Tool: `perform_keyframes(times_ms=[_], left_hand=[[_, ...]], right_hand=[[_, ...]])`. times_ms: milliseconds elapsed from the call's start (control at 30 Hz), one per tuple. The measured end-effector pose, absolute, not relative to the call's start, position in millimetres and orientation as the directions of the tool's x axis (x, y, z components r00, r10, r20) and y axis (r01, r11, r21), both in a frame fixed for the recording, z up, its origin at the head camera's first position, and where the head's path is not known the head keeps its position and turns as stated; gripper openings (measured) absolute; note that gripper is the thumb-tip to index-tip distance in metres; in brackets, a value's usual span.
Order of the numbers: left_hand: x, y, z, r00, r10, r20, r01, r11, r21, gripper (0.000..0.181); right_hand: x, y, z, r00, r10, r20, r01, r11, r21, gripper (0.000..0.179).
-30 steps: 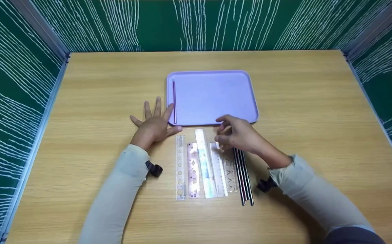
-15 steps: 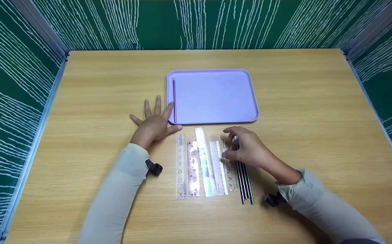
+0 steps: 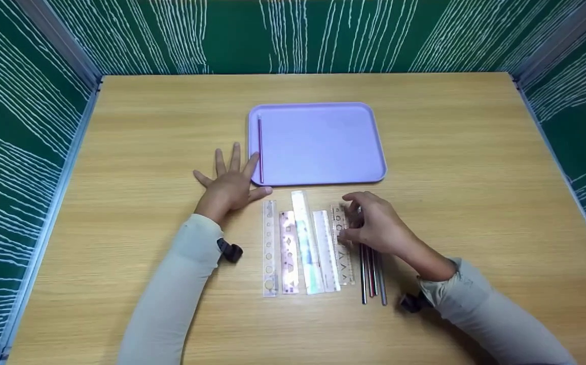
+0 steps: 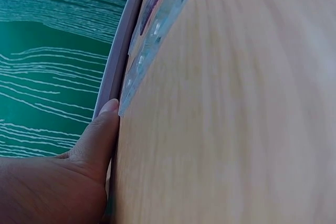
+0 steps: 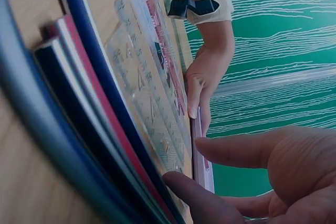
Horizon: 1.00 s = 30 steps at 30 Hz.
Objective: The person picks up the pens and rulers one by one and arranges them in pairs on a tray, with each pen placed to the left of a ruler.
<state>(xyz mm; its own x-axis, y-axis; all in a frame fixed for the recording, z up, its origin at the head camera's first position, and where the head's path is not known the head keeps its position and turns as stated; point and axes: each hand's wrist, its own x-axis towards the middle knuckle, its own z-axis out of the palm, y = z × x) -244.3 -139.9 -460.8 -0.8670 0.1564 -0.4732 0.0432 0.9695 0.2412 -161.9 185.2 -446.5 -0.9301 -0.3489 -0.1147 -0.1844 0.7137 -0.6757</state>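
Observation:
My left hand lies flat with fingers spread, one fingertip over the left rim of the purple tray and the thumb along its front edge. A thin reddish pencil lies in the tray at its left side. My right hand is over the far ends of several pencils, its fingers bent and thumb apart from them. In the right wrist view a fingertip is right at the dark pencils; a red pencil lies among them. Their far ends are hidden under the hand.
Several clear plastic rulers lie side by side in front of the tray: one with round holes, a pinkish one, a longer shiny one and a stencil ruler. Green panels with white lines border the wooden table.
My right hand has moved from the tray's front edge toward me and slightly right, onto the pencils. The bunched pencils have spread apart, the outermost shifting right. The left hand stays put.

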Motion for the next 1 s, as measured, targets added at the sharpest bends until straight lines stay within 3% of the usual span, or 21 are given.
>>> perform_keyframes(times_ms=[533, 1000], left_hand=[[-244, -140, -465, -0.868, 0.157, -0.470, 0.039, 0.967, 0.251, 0.098], [-245, -141, -463, -0.867, 0.157, -0.472, 0.045, 0.970, 0.240, 0.098]], right_hand=[[-170, 182, -454, -0.916, -0.369, -0.161, -0.203, 0.769, -0.606, 0.084], [-178, 179, -457, -0.902, -0.410, -0.134, -0.253, 0.754, -0.606, 0.073]])
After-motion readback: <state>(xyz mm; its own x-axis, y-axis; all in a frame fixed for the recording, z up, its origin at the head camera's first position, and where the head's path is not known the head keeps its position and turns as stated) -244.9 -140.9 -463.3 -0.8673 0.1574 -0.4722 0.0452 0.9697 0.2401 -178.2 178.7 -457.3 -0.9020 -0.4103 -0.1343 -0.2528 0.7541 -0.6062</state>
